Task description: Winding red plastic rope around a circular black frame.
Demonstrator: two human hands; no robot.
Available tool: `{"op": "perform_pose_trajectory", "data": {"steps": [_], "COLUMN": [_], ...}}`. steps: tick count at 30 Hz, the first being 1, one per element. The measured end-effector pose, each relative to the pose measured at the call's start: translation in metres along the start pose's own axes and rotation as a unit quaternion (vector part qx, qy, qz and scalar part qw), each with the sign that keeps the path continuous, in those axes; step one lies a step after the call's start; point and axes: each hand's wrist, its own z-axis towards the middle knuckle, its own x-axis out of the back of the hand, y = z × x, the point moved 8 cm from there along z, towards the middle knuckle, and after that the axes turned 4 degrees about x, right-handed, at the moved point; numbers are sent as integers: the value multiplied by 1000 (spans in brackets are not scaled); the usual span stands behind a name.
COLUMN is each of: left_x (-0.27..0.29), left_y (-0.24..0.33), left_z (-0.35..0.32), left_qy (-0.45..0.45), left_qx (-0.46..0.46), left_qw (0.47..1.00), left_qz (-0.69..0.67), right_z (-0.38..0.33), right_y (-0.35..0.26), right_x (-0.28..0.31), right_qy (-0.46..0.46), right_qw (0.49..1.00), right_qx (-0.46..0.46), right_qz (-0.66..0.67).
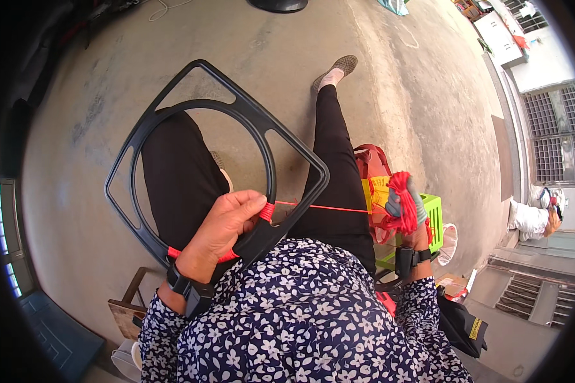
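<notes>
A black diamond-shaped frame with a round inner ring (252, 115) lies over my lap, tilted. My left hand (227, 220) pinches the ring's right side, thumb and fingers closed at a tight red cord wrapping (267, 212). More red wrapping (228, 256) covers the ring's lower part, partly behind my left wrist. From the ring a taut red cord (338, 208) runs right to my right hand (416, 207). That hand wears a grey glove and is closed round a looped bundle of red cord (401, 188), held away from the frame.
Beside my right leg stand a red bag (372, 159) with a yellow panel and a bright green plastic basket (435, 220). A black bag (463, 325) lies by my right elbow. At lower left is a wooden stool (124, 313). Concrete floor (287, 57) stretches ahead.
</notes>
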Motion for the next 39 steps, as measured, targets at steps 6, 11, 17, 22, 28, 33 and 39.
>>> {"op": "perform_pose_trajectory", "data": {"steps": [6,11,17,22,28,33,39], "left_x": [7,-2,-8,-9,-9,-3,-11], "left_y": [10,15,20,22,24,19,17], "left_z": [0,-2,-9,-8,-8,-6,-7], "left_qy": [45,46,31,25,34,36,20], "left_qx": [-46,-58,-87,-89,-110,-90,-89], "left_qw": [992,989,990,989,989,986,989], "left_qz": [111,131,111,115,91,133,118], "right_z": [17,62,78,87,97,85,94], "right_y": [17,84,68,71,81,97,103], "right_x": [-69,-139,-204,-206,-207,-200,-162], "right_qy": [140,-165,-262,-281,-287,-255,-332], "right_qw": [987,978,964,942,937,960,903], "right_qx": [-38,-64,-39,-52,-57,-82,-73], "right_qz": [-75,-114,-39,-175,-190,-81,-261]}}
